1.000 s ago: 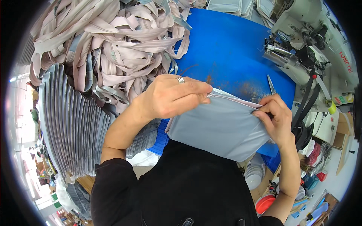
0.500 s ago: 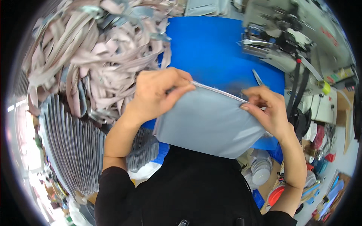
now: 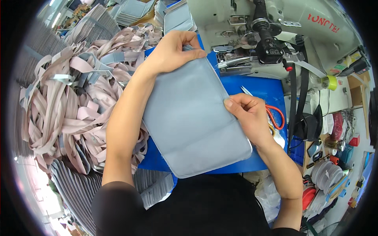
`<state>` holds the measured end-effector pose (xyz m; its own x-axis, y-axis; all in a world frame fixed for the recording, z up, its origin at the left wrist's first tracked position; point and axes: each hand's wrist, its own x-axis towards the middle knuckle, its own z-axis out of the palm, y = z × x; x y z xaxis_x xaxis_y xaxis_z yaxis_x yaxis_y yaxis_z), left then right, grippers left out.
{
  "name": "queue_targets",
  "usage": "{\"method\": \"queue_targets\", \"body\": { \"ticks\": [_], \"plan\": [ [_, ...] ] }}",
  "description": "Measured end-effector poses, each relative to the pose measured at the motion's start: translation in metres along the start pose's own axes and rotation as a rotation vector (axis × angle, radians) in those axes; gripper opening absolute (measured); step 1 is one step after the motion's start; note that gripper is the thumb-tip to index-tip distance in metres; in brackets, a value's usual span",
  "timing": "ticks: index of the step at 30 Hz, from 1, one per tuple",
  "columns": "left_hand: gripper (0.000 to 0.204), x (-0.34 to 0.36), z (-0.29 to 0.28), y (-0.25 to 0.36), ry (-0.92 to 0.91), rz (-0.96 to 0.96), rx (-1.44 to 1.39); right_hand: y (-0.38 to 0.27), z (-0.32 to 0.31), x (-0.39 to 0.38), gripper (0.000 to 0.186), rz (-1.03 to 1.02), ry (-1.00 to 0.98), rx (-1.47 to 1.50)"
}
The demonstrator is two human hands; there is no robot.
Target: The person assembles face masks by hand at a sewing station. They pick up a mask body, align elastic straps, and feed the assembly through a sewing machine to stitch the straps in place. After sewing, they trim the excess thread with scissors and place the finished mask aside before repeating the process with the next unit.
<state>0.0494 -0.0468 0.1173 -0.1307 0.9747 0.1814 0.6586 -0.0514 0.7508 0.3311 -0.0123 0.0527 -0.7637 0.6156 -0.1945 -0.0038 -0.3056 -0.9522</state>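
Observation:
A flat grey-blue rectangular fabric panel (image 3: pixel 189 114) with rounded corners is held up in front of me, tilted, above the blue work surface (image 3: pixel 267 88). My left hand (image 3: pixel 177 51) grips its far end, thumb on top and fingers underneath. At the panel's right edge, my right hand (image 3: pixel 248 112) pinches the border between thumb and fingers. The underside of the panel is hidden. Just beyond my right hand lie red-handled scissors (image 3: pixel 277 117), their blades partly covered by the hand.
A sewing machine (image 3: pixel 271 43) stands at the far right of the blue surface. Pinkish-grey fabric strips (image 3: pixel 78 106) heap up on the left. Stacked grey panels (image 3: pixel 75 196) stand at the near left, with more panels (image 3: pixel 179 17) at the back. Spools (image 3: pixel 327 173) sit at the right.
The panel has turned from lying crosswise to pointing away from me, its broad face now showing. My left hand has moved farther out; my right hand has shifted left. The view has shifted too.

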Motion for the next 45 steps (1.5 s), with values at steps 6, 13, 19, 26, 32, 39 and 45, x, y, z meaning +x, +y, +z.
{"method": "queue_targets", "body": {
  "ticks": [6, 13, 19, 26, 32, 39, 45],
  "plan": [
    [0.018, 0.021, -0.001, -0.027, 0.006, 0.073, 0.038, 0.000, 0.012, 0.016, 0.022, 0.032, 0.083, 0.117],
    [0.015, 0.029, -0.001, -0.035, 0.006, 0.074, 0.111, 0.000, 0.013, 0.021, 0.024, 0.041, 0.125, 0.129],
    [0.020, 0.055, 0.002, -0.057, 0.020, 0.223, 0.058, -0.004, 0.013, 0.030, 0.025, 0.012, 0.155, 0.172],
    [0.036, 0.079, 0.010, -0.042, -0.074, 0.530, 0.050, 0.003, 0.014, 0.031, 0.028, 0.036, 0.204, 0.302],
    [0.042, 0.016, 0.013, -0.018, 0.317, 0.061, 0.412, 0.005, 0.012, 0.014, 0.026, 0.051, 0.139, 0.383],
    [0.037, -0.100, 0.101, 0.083, 0.310, 0.202, 0.381, 0.005, 0.010, 0.054, 0.024, -0.045, 0.143, 0.357],
    [0.029, -0.097, 0.103, 0.067, 0.337, 0.363, 0.478, 0.007, 0.012, 0.056, 0.021, 0.060, 0.137, 0.444]
  ]
}}
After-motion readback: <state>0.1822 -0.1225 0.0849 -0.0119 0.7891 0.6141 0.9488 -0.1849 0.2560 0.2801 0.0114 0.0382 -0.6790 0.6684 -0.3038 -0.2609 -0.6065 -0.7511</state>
